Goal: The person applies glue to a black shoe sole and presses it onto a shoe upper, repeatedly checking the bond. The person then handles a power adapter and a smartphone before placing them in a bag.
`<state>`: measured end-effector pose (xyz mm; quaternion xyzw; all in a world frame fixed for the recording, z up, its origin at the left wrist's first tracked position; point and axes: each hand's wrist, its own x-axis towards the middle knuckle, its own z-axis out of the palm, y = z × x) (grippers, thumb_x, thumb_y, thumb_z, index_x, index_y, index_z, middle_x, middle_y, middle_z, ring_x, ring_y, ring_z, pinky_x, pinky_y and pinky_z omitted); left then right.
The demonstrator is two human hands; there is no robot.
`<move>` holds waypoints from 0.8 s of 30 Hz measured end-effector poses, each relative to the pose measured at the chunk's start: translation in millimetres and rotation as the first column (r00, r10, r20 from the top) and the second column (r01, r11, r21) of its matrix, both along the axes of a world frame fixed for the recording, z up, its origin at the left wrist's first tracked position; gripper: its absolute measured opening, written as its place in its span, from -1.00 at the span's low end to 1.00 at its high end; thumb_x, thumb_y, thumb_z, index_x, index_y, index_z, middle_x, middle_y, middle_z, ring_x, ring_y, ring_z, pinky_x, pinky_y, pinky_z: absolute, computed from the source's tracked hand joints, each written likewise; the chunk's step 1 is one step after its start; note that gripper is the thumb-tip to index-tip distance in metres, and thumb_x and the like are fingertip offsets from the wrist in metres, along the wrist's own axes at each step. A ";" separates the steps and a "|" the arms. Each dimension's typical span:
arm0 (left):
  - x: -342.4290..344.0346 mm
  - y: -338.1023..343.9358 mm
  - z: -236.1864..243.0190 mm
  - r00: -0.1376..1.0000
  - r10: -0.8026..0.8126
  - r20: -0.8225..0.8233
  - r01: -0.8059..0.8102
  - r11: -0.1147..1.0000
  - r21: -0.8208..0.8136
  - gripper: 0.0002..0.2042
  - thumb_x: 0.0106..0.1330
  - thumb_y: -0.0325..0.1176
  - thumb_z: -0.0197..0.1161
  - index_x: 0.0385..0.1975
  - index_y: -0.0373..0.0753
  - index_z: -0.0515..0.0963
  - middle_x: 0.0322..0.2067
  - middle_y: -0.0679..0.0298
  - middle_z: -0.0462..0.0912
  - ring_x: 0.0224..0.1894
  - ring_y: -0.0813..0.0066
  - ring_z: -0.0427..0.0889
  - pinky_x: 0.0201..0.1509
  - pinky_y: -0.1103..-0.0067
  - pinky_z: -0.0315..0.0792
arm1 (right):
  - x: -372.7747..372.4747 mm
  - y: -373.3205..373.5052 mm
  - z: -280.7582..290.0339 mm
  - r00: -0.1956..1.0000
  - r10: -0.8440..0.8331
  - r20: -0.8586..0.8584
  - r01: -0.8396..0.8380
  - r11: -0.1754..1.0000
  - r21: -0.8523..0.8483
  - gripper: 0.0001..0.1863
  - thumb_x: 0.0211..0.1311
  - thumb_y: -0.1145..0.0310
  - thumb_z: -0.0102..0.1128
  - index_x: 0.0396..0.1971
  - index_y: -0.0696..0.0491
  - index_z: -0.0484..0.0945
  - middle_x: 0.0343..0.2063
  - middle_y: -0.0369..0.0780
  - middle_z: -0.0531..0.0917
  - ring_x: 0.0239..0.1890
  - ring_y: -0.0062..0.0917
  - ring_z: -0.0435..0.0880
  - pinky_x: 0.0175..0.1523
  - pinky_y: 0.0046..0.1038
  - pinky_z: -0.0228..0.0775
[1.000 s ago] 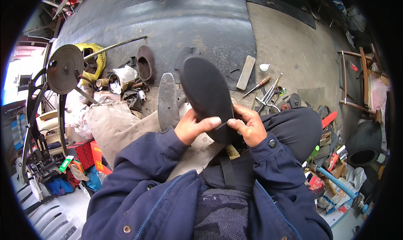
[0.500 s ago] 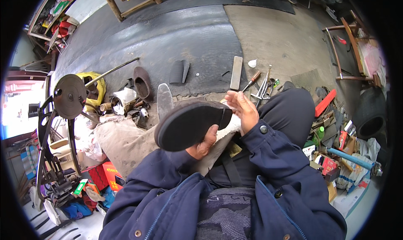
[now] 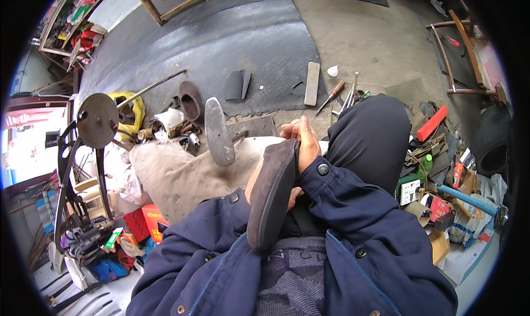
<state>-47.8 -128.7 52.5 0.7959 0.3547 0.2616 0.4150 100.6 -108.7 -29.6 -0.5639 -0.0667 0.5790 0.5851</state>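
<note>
A dark brown suede shoe [image 3: 271, 197] with a black sole is tilted on its side above my lap. My left hand [image 3: 255, 179] grips it from behind, mostly hidden, with fingertips showing past its right edge. My right hand [image 3: 305, 142] is beside the shoe's upper end, touching or very near it, fingers slightly curved and not wrapped round it. Just beyond them stands a metal shoe last [image 3: 220, 132] by the cloth [image 3: 165, 178] over my leg.
An iron machine with a round plate [image 3: 98, 119] stands left, near another shoe [image 3: 191, 100]. Ahead lie a grey bar [image 3: 312, 83], a screwdriver [image 3: 331, 98] and rubber pieces [image 3: 236, 84] on the floor. A blue-handled tool [image 3: 464, 200], scraps and a tyre [image 3: 491, 139] are right.
The shoe has turned from sole-up to side-on and moved lower toward my body. My right hand let go of it, rose, and now rests by its upper end.
</note>
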 end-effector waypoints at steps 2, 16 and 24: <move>-3.0 -0.9 -3.5 0.999 -0.034 0.018 0.033 0.997 0.067 -0.29 0.08 -0.31 0.46 0.26 -0.33 0.33 0.19 -0.05 0.42 0.24 -0.02 0.39 0.35 0.29 0.26 | -6.3 -2.5 6.4 0.996 0.051 0.078 -0.050 0.999 -0.019 -0.27 0.46 -0.28 -0.21 -0.17 0.18 0.59 -0.28 -0.18 0.65 -0.20 -0.52 0.58 0.03 -0.45 0.43; 9.8 42.3 34.8 0.914 -0.299 0.273 0.384 0.853 -0.353 -0.44 0.20 -0.37 0.22 0.22 -0.42 0.33 -0.10 0.16 0.54 0.00 0.31 0.53 0.13 0.47 0.38 | -27.8 -29.6 27.3 0.997 0.072 -0.013 -0.073 0.993 -0.092 -0.40 0.53 -0.06 -0.26 -0.19 0.18 0.59 -0.27 -0.18 0.65 -0.19 -0.54 0.57 0.05 -0.47 0.39; 8.8 53.4 -10.6 0.985 -0.156 0.077 0.168 0.967 -0.189 -0.37 0.16 -0.33 0.31 0.27 -0.33 0.31 0.03 0.07 0.55 0.10 0.19 0.54 0.20 0.43 0.38 | -23.9 10.0 -7.0 0.987 0.061 0.150 -0.046 0.994 -0.103 -0.30 0.54 -0.14 -0.30 -0.25 0.22 0.63 -0.36 -0.18 0.67 -0.31 -0.52 0.59 -0.08 -0.45 0.44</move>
